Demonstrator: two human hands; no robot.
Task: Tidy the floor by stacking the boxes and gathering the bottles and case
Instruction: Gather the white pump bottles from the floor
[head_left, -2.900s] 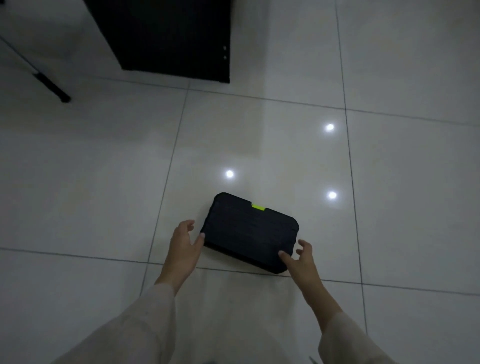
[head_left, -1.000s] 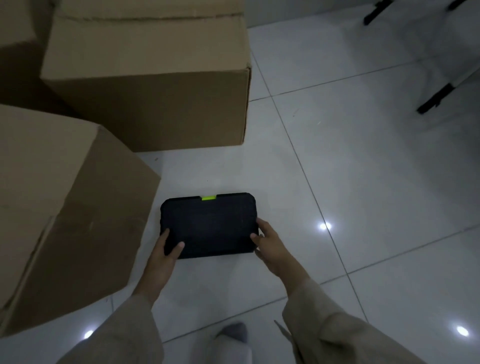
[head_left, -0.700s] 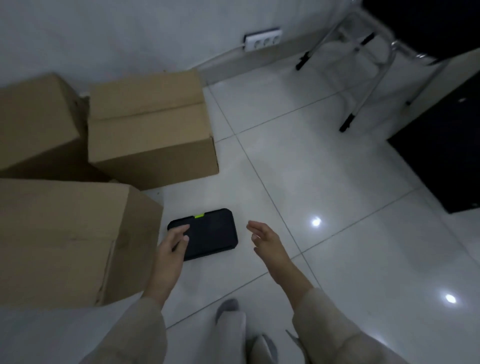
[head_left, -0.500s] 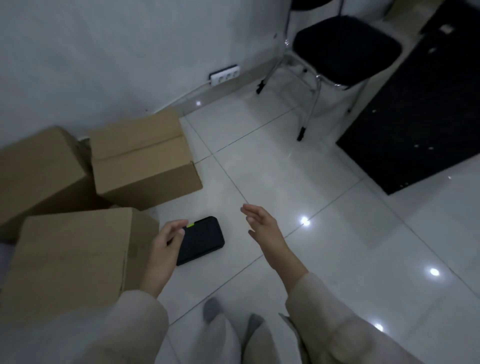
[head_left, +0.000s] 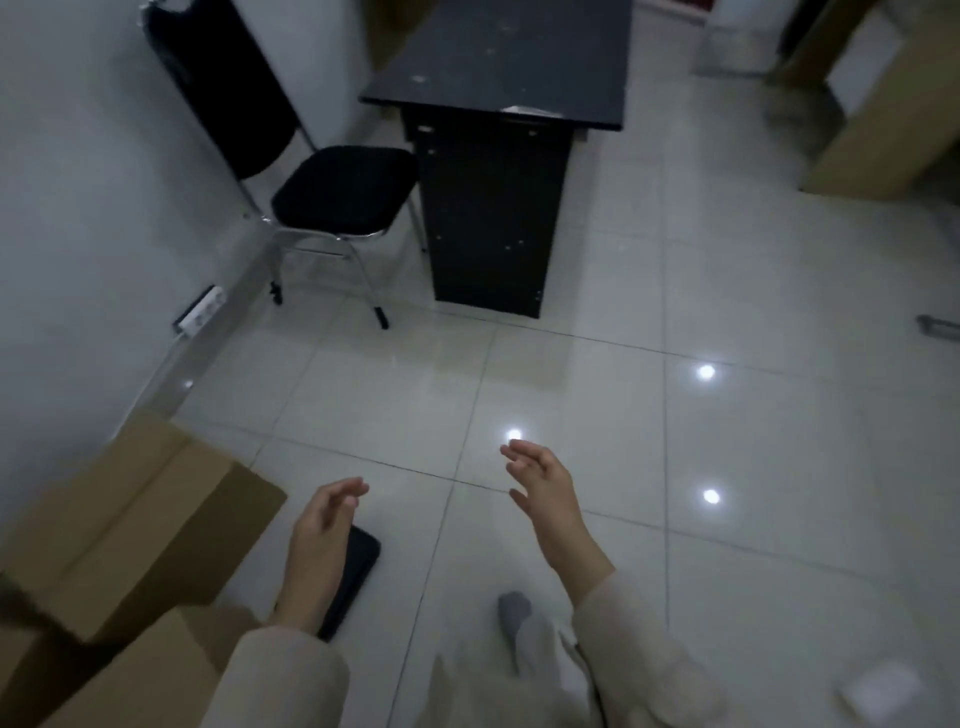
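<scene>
down on the floor (head_left: 571, 395) beside the cardboard boxes (head_left: 140, 525), the black case (head_left: 358, 564) is lying flat, partly hidden behind the left hand (head_left: 319, 545). a second ago both hands were gripping it by its ends; now they are lifting away, the left hand and right hand (head_left: 545, 493) both released, their grip on nothing, fingers loosely spread. the view is swinging up toward the chair (head_left: 337, 195) and dark cabinet (head_left: 493, 208). by my judgement the case is now placed, and the person is looking for bottles, none showing yet.
</scene>
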